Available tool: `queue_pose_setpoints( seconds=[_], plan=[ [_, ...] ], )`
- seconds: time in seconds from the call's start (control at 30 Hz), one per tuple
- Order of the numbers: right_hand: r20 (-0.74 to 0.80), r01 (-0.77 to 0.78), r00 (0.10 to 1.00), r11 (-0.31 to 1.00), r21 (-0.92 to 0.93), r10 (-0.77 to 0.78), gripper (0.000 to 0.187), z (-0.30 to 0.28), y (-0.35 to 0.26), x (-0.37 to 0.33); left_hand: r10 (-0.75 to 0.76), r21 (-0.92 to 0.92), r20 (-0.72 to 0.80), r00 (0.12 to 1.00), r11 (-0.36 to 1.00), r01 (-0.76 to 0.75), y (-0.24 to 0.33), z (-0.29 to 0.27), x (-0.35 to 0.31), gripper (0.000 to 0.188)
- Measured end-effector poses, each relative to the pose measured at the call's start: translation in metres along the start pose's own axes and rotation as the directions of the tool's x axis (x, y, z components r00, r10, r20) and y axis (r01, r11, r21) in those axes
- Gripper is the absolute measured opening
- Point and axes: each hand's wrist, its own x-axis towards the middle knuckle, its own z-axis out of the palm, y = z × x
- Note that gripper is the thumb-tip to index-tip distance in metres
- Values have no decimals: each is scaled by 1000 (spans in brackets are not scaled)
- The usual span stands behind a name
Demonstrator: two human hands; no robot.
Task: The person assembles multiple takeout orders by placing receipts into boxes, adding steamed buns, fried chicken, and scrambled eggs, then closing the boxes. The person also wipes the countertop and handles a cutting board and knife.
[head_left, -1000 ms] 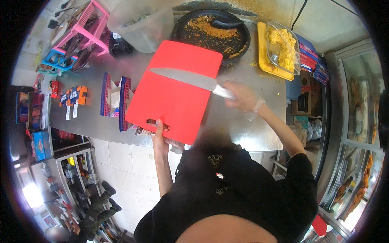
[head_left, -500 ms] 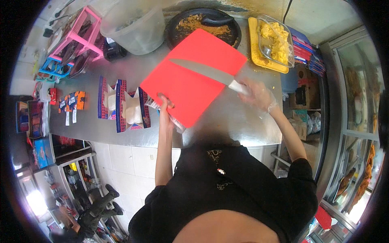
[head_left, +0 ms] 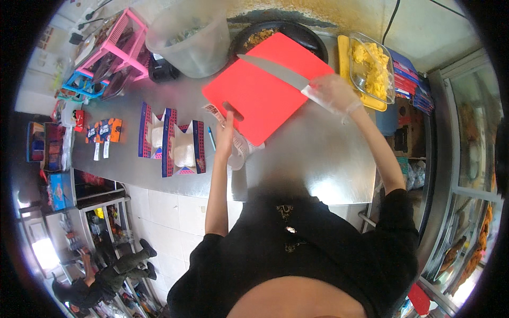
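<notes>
My left hand (head_left: 228, 132) is closed on the near-left edge of a red cutting board (head_left: 265, 108), at its handle hole. Below that hand hangs a strip of thin printed paper or plastic (head_left: 239, 151). My right hand (head_left: 335, 94), in a clear plastic glove, grips the white handle of a large knife (head_left: 278, 72). The blade lies across or just over the board, pointing to the far left; I cannot tell if it touches. Behind the board, a black pan (head_left: 313, 42) with brown crumbly food is partly covered. A pen (head_left: 211, 139) lies left of my left hand.
Open blue-and-pink boxes (head_left: 169, 140) with white wrapped contents stand at left, near small orange packets (head_left: 108, 129). A translucent bucket (head_left: 193, 47) and pink rack (head_left: 119, 45) are behind. At far right, a glass dish (head_left: 371, 66) of yellow pieces overlaps a yellow tray (head_left: 343, 50).
The board has moved farther back, covering more of the pan, with the knife still over it. The pen has come into sight. The whole view has shifted slightly.
</notes>
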Motion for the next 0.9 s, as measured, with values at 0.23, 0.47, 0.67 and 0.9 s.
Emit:
queue_pose_setpoints(
  seconds=[0.23, 0.47, 0.67, 0.9],
  plan=[
    [-279, -52, 960, 993, -104, 22, 22, 4, 85, 105, -46, -86, -70, 996, 995, 40, 21, 3, 1, 43],
    [124, 32, 992, 960, -279, 3, 38, 41, 125, 178, -136, -59, -110, 985, 990, 130, 30, -2, 1, 38],
    [-15, -195, 981, 979, -57, 194, 52, 30, 139, 194, -138, -165, -328, 935, 982, 87, -3, 15, 4, 32],
    [44, -238, 866, 334, 912, 499, 39, 37, 129, 179, -46, -179, -482, 875, 983, -46, -25, 61, 26, 32]
  ],
)
